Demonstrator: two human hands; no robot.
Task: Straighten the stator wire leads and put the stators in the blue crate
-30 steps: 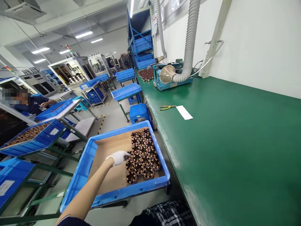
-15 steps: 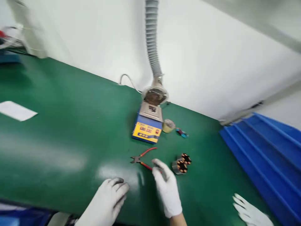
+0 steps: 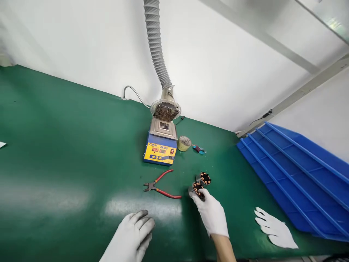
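R hand [image 3: 211, 213], lower R of ctr, fingers clasped on near wound core [image 3: 196, 188] at its upper L (axis approx upright); L hand [image 3: 133, 233], lower ctr, farther, fingers loosely apart, nothing seen held.

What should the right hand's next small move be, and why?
Probably a gentle lift of the nearer copper-wound part: the right hand has its thumb and fingers at that part's sides. Lifting slowly seems wise, since the second wound part sits right behind it. The left hand shows nothing in its grasp.
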